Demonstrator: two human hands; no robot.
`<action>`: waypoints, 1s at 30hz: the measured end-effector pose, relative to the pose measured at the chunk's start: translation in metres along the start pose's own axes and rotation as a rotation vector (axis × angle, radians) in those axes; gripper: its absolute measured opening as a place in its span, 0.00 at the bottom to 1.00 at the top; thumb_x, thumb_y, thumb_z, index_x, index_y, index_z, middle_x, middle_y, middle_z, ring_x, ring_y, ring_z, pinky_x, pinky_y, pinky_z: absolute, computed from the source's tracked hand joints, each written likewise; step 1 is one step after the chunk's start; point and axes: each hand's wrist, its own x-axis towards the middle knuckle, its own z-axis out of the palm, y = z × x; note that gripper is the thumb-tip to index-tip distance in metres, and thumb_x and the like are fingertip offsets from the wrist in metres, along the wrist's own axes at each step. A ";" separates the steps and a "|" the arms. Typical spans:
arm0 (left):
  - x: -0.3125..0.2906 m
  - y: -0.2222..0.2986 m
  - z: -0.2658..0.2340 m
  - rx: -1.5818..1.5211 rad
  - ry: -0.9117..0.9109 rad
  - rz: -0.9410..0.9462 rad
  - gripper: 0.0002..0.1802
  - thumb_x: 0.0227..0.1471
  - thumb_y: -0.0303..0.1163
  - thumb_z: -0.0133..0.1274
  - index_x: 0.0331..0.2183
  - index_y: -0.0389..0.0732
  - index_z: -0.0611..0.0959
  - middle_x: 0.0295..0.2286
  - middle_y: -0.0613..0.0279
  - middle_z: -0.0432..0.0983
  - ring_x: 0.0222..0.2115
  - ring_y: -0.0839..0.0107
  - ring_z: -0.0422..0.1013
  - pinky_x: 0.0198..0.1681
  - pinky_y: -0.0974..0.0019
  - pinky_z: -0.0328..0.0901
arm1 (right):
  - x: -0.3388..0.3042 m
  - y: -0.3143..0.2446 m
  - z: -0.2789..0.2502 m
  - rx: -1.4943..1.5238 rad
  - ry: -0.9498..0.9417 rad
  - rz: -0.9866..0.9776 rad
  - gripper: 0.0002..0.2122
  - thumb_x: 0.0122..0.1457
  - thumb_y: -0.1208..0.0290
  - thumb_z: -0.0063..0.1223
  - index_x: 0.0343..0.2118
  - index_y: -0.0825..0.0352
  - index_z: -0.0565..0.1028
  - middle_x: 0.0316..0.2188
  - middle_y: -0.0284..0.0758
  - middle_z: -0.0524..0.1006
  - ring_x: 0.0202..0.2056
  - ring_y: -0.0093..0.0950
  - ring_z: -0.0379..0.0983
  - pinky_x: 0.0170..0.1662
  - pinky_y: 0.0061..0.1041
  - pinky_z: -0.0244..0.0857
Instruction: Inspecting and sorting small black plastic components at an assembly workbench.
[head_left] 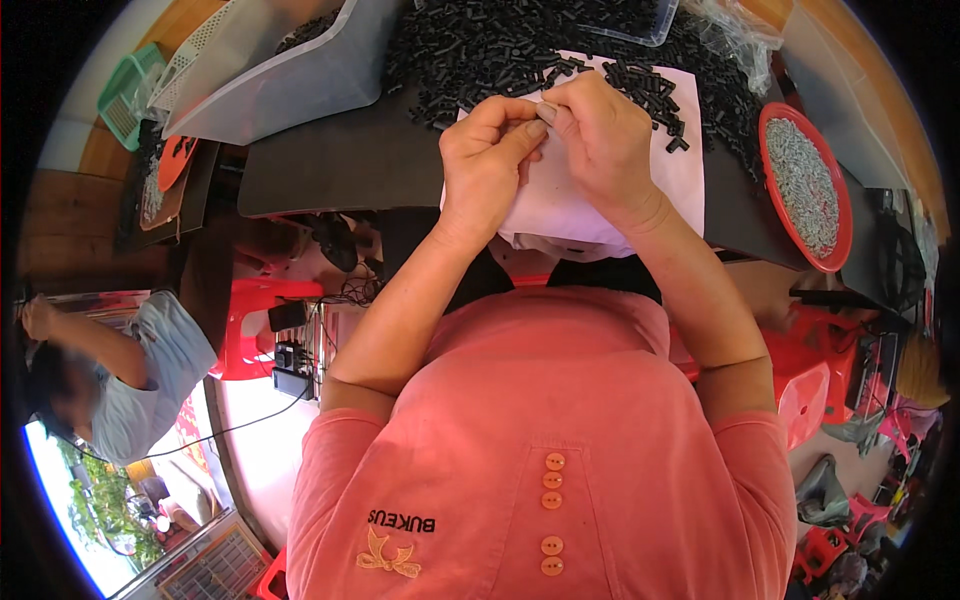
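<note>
My left hand (488, 165) and my right hand (606, 140) meet at their fingertips, both closed in a pinch. Whatever sits between the fingers is too small and too covered to make out. Beneath them a pale pinkish sheet (685, 185) lies over the table's near edge. Small black plastic parts (645, 92), some T-shaped, are scattered on its far side. Just beyond the hands spreads a large heap of the same black parts (470, 50). To the right stands a round red tray (845, 225) full of small silvery metal pieces (803, 185).
A clear plastic bin (290, 95) rests on the dark table (320, 165) at left. Another clear container (640, 30) and crumpled plastic bags (735, 35) lie at the back. A green basket (125, 110) is far left. Another person (150, 360) sits at left. Red stools (245, 320) stand below.
</note>
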 end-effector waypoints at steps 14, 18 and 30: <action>0.004 0.001 -0.001 -0.057 0.043 -0.032 0.03 0.52 0.21 0.57 0.32 0.32 0.80 0.21 0.66 0.75 0.17 0.85 0.65 0.17 0.80 0.56 | -0.002 0.000 -0.001 0.171 -0.106 0.028 0.04 0.50 0.80 0.53 0.28 0.66 0.71 0.23 0.37 0.70 0.24 0.36 0.71 0.26 0.31 0.65; 0.005 -0.004 -0.004 -0.084 0.020 -0.004 0.04 0.52 0.21 0.56 0.32 0.32 0.80 0.20 0.67 0.74 0.17 0.85 0.64 0.17 0.80 0.56 | -0.001 -0.004 -0.002 0.187 -0.113 0.058 0.04 0.50 0.79 0.54 0.30 0.66 0.72 0.24 0.37 0.71 0.24 0.35 0.72 0.27 0.30 0.66; 0.003 -0.001 -0.001 -0.018 0.039 0.003 0.05 0.54 0.20 0.54 0.35 0.31 0.81 0.25 0.61 0.77 0.19 0.81 0.67 0.20 0.77 0.60 | 0.000 0.004 -0.007 0.300 -0.128 0.346 0.03 0.55 0.79 0.51 0.32 0.67 0.74 0.25 0.37 0.76 0.27 0.31 0.76 0.30 0.26 0.68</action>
